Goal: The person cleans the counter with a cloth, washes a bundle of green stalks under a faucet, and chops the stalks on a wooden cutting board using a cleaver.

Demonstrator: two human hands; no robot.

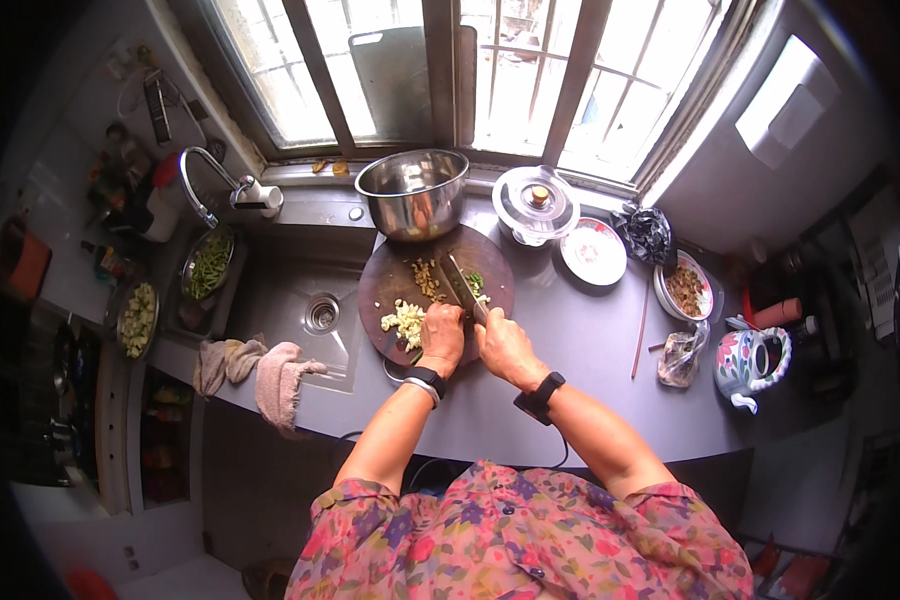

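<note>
A round wooden cutting board (390, 262) lies on the counter beside the sink. My right hand (507, 349) grips the handle of a kitchen knife (461, 285), whose blade points away from me across the board. My left hand (442, 334) rests on the board just left of the blade, fingers bent; what is under them is hidden. Chopped pale pieces, perhaps garlic (403, 321), lie left of that hand. Small brownish chopped bits (424, 279) are farther back, and chopped green pieces (475, 283) lie right of the blade.
Behind the board stand a steel pot (412, 196) and a glass-lidded bowl (535, 206). Plates (592, 252), a bowl of food (684, 289) and a floral teapot (746, 364) are to the right. Leftward are the sink (277, 300), cloths (281, 386) and bowls of cut green vegetables (208, 266).
</note>
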